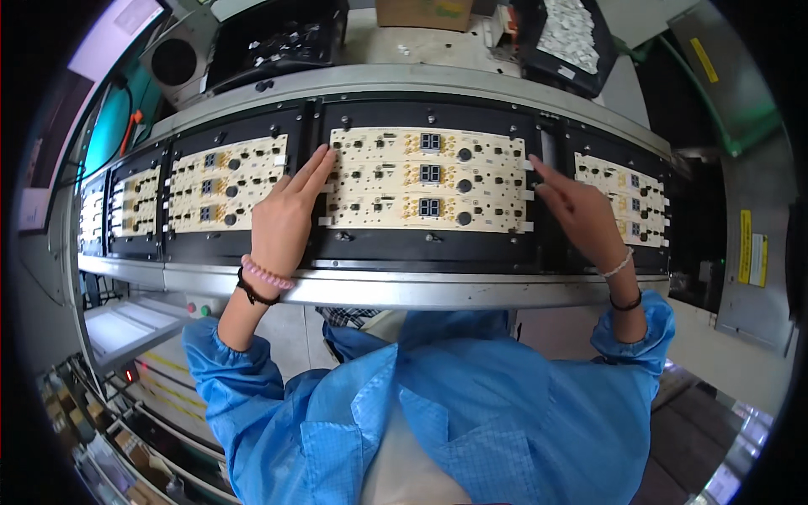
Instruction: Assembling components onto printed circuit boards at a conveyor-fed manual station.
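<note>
In front of me lies a cream circuit board panel [383, 192], set in a black carrier frame [379, 250]. Three matching rows on it bear two-digit displays, round black parts and small components. White tabs stick out at its short sides. My left hand [282, 220] is flat with fingers stretched, the fingertips at the panel's upper left edge. At the right edge, the extended index finger of my right hand [587, 217] reaches a white tab [529, 165]; its other fingers are partly bent. Neither hand visibly holds anything.
More carriers with boards stand in line, one board panel [227, 189] at left and another [623, 198] at right. Metal rails [404, 290] edge the line. Beyond it are a black bin [278, 42] of dark parts and a black tray [568, 38] of white pieces.
</note>
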A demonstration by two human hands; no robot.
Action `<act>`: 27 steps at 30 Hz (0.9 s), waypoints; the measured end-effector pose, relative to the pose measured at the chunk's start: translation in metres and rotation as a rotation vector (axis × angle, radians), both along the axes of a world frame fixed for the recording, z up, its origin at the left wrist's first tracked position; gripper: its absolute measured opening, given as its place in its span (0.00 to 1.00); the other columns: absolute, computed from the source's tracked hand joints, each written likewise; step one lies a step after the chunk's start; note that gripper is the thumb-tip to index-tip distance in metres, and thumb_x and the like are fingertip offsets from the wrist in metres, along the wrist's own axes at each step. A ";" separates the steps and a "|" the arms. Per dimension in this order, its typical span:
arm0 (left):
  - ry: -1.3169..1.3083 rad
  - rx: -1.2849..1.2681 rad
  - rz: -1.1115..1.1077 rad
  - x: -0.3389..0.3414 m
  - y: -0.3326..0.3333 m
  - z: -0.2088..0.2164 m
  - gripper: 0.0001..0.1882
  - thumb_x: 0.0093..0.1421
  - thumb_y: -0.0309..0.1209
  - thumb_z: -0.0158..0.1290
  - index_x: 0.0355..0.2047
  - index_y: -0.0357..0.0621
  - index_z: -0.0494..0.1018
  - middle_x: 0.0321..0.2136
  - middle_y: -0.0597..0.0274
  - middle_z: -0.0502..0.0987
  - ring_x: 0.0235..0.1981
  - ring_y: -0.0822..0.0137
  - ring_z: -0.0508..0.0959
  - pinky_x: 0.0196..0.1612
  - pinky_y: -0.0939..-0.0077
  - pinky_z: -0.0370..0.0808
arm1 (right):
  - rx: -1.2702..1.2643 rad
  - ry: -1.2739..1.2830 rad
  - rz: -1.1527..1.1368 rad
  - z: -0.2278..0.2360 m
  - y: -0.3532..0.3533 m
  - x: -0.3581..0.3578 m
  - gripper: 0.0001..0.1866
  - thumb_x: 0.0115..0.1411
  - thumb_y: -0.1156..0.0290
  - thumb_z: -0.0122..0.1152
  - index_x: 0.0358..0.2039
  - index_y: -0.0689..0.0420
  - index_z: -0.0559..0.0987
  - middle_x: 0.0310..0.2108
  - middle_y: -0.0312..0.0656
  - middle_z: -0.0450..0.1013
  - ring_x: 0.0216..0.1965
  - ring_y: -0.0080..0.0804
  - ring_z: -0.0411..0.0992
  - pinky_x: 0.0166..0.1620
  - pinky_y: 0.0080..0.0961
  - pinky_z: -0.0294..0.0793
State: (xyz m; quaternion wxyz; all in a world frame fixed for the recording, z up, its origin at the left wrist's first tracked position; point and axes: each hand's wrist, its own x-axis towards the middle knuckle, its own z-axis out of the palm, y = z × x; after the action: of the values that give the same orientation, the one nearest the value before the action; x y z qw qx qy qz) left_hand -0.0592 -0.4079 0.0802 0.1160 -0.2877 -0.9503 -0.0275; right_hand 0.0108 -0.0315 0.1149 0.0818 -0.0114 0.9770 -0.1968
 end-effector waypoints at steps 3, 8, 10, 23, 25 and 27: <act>0.036 -0.053 -0.023 -0.002 0.001 -0.004 0.36 0.48 0.17 0.49 0.60 0.55 0.65 0.58 0.75 0.69 0.25 0.70 0.73 0.26 0.80 0.77 | 0.111 0.050 0.072 -0.007 -0.003 0.003 0.22 0.64 0.60 0.53 0.59 0.41 0.69 0.20 0.46 0.71 0.21 0.40 0.71 0.26 0.30 0.69; 0.056 -0.213 0.027 0.004 0.009 -0.007 0.36 0.52 0.22 0.48 0.63 0.49 0.59 0.63 0.74 0.62 0.24 0.72 0.73 0.25 0.82 0.75 | 0.298 0.205 0.134 -0.020 -0.008 0.002 0.22 0.64 0.61 0.53 0.59 0.41 0.70 0.16 0.43 0.69 0.17 0.41 0.69 0.23 0.30 0.68; 0.036 -0.169 0.012 0.004 0.007 -0.003 0.36 0.52 0.21 0.48 0.63 0.49 0.59 0.63 0.74 0.62 0.24 0.72 0.72 0.24 0.82 0.75 | 0.222 0.266 0.181 -0.018 -0.001 -0.002 0.21 0.63 0.62 0.53 0.57 0.42 0.72 0.14 0.44 0.67 0.17 0.40 0.69 0.23 0.31 0.67; 0.045 -0.212 -0.019 0.036 -0.007 -0.004 0.35 0.51 0.21 0.48 0.63 0.48 0.61 0.62 0.74 0.63 0.23 0.74 0.70 0.25 0.83 0.74 | 0.506 0.236 0.199 -0.018 -0.029 0.035 0.22 0.59 0.67 0.56 0.56 0.50 0.73 0.16 0.37 0.70 0.17 0.34 0.70 0.21 0.29 0.68; 0.053 -0.179 -0.052 0.033 -0.008 -0.005 0.36 0.50 0.20 0.48 0.62 0.48 0.62 0.62 0.74 0.63 0.23 0.75 0.70 0.25 0.84 0.74 | 0.283 0.274 0.258 -0.010 -0.015 0.030 0.23 0.58 0.67 0.57 0.56 0.49 0.73 0.16 0.38 0.70 0.17 0.34 0.70 0.21 0.30 0.68; 0.029 -0.135 -0.056 0.040 -0.013 -0.001 0.36 0.50 0.20 0.48 0.62 0.48 0.62 0.61 0.74 0.65 0.23 0.75 0.70 0.25 0.84 0.74 | 0.274 0.239 0.236 -0.001 -0.019 0.041 0.23 0.58 0.67 0.58 0.56 0.49 0.73 0.16 0.37 0.70 0.17 0.34 0.70 0.20 0.30 0.68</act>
State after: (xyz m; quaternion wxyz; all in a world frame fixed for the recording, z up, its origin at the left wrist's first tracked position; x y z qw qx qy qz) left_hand -0.0193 -0.4209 0.0795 0.1095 -0.3218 -0.9397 0.0376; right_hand 0.0522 -0.0508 0.1138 -0.0111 -0.1375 0.9893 -0.0484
